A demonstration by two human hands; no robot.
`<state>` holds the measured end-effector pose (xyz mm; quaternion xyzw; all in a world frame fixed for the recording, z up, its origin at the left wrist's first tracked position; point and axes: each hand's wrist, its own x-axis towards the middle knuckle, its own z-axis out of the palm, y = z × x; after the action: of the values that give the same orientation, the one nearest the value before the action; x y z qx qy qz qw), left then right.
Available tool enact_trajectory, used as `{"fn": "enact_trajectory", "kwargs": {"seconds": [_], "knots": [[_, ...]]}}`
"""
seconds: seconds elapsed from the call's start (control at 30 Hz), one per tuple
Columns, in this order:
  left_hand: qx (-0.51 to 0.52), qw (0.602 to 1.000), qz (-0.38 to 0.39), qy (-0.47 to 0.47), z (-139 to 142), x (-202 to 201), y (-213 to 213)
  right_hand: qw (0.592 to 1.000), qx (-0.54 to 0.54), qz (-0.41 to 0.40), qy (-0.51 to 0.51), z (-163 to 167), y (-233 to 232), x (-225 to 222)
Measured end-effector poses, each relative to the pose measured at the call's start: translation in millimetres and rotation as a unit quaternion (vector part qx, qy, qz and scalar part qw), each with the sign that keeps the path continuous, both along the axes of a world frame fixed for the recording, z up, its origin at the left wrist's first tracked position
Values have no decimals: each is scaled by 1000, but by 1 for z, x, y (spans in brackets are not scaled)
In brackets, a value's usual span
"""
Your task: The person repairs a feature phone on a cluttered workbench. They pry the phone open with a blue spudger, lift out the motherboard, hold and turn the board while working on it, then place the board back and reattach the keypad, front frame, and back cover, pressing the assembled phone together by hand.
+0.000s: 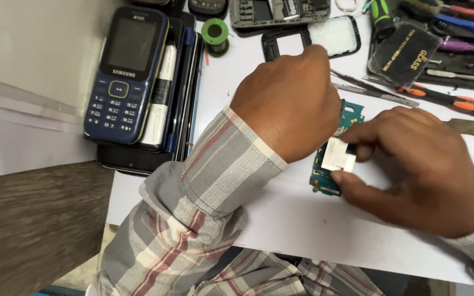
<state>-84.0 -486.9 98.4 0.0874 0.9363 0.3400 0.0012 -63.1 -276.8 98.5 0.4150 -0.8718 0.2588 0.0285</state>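
1. The left hand covers the upper part of the blue-green circuit board; its fingers curl downward out of sight, so its grasp cannot be told.
2. The right hand pinches the board's right edge, thumb beside a white component.
3. The board lies on the white sheet, between both hands.
4. Tools at the top are cut off.

Circuit board lies on the tabletop, held between the left hand and right hand. Keypad phone rests on a stack far left of the board. Solder spool and phone frame lie behind it; screwdriver behind-right.
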Motion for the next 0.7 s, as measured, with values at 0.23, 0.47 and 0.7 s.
{"fn": "enact_trajectory", "kwargs": {"seconds": [0.23, 0.47, 0.7], "knots": [[-48, 998, 18, -25, 31, 25, 26, 961, -184, -169, -121, 16, 28, 5], [-89, 995, 27, -39, 38, 35, 71, 925, -303, -186, -137, 15, 52, 2], [65, 995, 26, -70, 19, 25, 73, 905, -358, -160, -168, 11, 73, -13]]}}
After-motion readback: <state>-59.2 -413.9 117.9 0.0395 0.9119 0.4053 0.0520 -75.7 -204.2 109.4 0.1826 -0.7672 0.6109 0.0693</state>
